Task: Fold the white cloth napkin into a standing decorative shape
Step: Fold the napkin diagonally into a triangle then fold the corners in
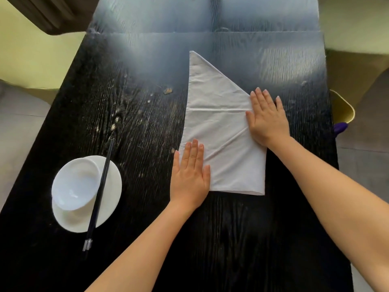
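The white napkin [219,131] lies flat on the black table [134,123], folded to a tall point. My left hand [190,175] presses flat on its near-left corner, my right hand [267,116] flat on its right edge, the two apart. Left of the napkin, chopsticks [100,192] rest across what seems a bowl [75,182] on a plate [109,199].

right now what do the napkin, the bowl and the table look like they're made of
Napkin: matte white woven cloth, probably cotton; it shows soft creases and fine wrinkles. Bowl: glossy white, likely glazed ceramic or porcelain, with bright reflections inside. Table: black-finished wood or veneer, semi-gloss; its grain ridges catch the light.
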The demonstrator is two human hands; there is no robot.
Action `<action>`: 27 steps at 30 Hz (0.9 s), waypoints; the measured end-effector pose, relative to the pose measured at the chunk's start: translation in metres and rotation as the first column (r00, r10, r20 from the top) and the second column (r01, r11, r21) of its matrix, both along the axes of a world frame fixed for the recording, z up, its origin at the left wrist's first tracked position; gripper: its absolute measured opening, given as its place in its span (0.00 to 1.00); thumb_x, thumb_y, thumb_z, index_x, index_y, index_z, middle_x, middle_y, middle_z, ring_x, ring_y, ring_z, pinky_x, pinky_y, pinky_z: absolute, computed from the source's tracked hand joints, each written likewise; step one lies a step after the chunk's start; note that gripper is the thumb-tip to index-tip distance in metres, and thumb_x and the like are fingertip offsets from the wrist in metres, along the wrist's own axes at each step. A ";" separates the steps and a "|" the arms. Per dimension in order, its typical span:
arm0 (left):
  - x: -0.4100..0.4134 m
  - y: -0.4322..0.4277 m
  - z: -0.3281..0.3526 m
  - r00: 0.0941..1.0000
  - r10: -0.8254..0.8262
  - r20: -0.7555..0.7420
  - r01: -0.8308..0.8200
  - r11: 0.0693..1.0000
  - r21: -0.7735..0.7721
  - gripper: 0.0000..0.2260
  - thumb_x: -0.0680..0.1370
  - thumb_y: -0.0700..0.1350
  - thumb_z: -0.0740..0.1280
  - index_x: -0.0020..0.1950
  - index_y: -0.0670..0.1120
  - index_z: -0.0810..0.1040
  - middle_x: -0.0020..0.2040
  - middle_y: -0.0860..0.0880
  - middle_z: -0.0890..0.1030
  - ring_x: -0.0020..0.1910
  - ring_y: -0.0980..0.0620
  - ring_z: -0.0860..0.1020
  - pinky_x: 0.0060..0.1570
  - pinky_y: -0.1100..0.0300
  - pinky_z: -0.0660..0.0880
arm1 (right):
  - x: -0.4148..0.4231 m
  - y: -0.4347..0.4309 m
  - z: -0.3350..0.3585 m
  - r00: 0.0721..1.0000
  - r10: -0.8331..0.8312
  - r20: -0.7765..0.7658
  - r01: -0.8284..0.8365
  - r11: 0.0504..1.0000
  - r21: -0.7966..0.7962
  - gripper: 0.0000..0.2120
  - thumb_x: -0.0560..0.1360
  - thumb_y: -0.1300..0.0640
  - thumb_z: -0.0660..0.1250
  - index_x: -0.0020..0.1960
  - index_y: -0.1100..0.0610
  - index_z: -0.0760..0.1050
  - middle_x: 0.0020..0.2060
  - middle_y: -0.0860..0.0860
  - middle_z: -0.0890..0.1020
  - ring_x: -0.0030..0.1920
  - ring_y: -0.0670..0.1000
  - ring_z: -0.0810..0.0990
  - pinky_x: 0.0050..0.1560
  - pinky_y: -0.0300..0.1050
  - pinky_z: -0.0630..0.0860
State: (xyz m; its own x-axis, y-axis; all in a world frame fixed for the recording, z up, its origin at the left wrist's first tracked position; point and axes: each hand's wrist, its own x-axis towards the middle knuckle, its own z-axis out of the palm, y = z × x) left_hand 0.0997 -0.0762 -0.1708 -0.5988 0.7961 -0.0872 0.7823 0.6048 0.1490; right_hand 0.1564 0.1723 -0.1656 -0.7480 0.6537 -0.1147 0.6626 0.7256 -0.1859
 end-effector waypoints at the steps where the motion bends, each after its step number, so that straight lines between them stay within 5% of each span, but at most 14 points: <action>1: -0.001 0.000 0.000 1.000 0.003 0.010 -0.003 1.000 -0.004 0.25 0.78 0.53 0.39 0.74 0.45 0.43 0.77 0.47 0.45 0.75 0.50 0.41 0.72 0.49 0.37 | -0.001 0.003 0.001 1.000 0.005 0.013 -0.005 1.000 0.003 0.27 0.81 0.47 0.45 0.76 0.55 0.45 0.77 0.50 0.48 0.77 0.50 0.45 0.76 0.54 0.40; 6: 0.030 0.002 0.007 0.988 0.152 0.040 -0.150 0.987 -0.058 0.26 0.79 0.53 0.38 0.73 0.44 0.35 0.75 0.46 0.36 0.74 0.49 0.36 0.72 0.47 0.36 | -0.013 0.009 0.014 0.994 -0.028 0.108 0.022 0.998 0.052 0.28 0.81 0.46 0.42 0.76 0.56 0.41 0.77 0.51 0.44 0.76 0.50 0.41 0.76 0.54 0.37; 8: 0.062 0.003 0.012 0.960 0.266 0.090 -0.261 0.963 -0.060 0.26 0.80 0.53 0.41 0.72 0.43 0.32 0.74 0.44 0.34 0.73 0.47 0.33 0.70 0.46 0.34 | -0.011 -0.018 0.024 1.000 -0.015 0.018 0.014 1.000 0.024 0.27 0.81 0.47 0.45 0.76 0.57 0.42 0.77 0.52 0.45 0.77 0.51 0.42 0.76 0.53 0.38; 11: 0.096 0.008 0.021 0.917 0.330 0.223 -0.335 0.942 -0.017 0.25 0.79 0.52 0.42 0.71 0.47 0.32 0.75 0.46 0.36 0.73 0.47 0.34 0.70 0.44 0.33 | 0.012 -0.091 0.028 0.961 -0.019 -0.276 -0.041 0.977 -0.211 0.26 0.81 0.51 0.47 0.76 0.58 0.45 0.77 0.53 0.47 0.77 0.51 0.44 0.75 0.51 0.39; 14: 0.091 0.009 0.020 0.976 0.194 0.103 -0.194 0.981 -0.011 0.27 0.80 0.52 0.46 0.72 0.50 0.33 0.76 0.47 0.38 0.74 0.45 0.36 0.67 0.40 0.31 | 0.046 -0.139 0.025 0.952 -0.074 -0.298 -0.056 0.912 -0.407 0.25 0.81 0.52 0.45 0.76 0.57 0.45 0.77 0.52 0.47 0.76 0.48 0.43 0.73 0.46 0.37; 17: 0.074 0.007 0.014 0.999 0.030 0.042 -0.028 0.999 -0.033 0.24 0.79 0.53 0.40 0.72 0.51 0.34 0.77 0.48 0.40 0.74 0.46 0.38 0.69 0.40 0.33 | 0.069 -0.143 0.012 0.985 -0.040 -0.170 -0.007 0.962 -0.272 0.25 0.82 0.51 0.44 0.76 0.56 0.45 0.77 0.51 0.48 0.76 0.46 0.41 0.74 0.45 0.35; 21: 0.072 0.006 0.010 0.997 0.023 0.074 -0.023 1.000 0.005 0.23 0.78 0.52 0.41 0.74 0.51 0.46 0.76 0.49 0.49 0.75 0.47 0.49 0.72 0.42 0.44 | 0.091 -0.136 0.001 0.999 0.011 -0.041 -0.014 0.998 -0.065 0.26 0.81 0.49 0.45 0.75 0.54 0.40 0.77 0.50 0.45 0.73 0.45 0.36 0.74 0.48 0.35; 27: 0.082 0.007 0.005 0.990 0.106 0.089 -0.106 0.994 -0.010 0.25 0.77 0.53 0.37 0.75 0.49 0.43 0.75 0.50 0.43 0.75 0.49 0.43 0.72 0.44 0.39 | 0.106 -0.111 0.003 0.999 0.009 -0.039 -0.011 0.999 -0.048 0.28 0.80 0.47 0.49 0.76 0.55 0.44 0.77 0.51 0.48 0.76 0.48 0.43 0.75 0.48 0.37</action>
State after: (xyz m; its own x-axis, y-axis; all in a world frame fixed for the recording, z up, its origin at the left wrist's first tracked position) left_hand 0.1820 -0.0694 -0.1656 -0.6694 0.7281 -0.1478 0.6976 0.6844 0.2120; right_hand 0.2624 0.0612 -0.1625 -0.7589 0.6406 -0.1170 0.6471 0.7217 -0.2460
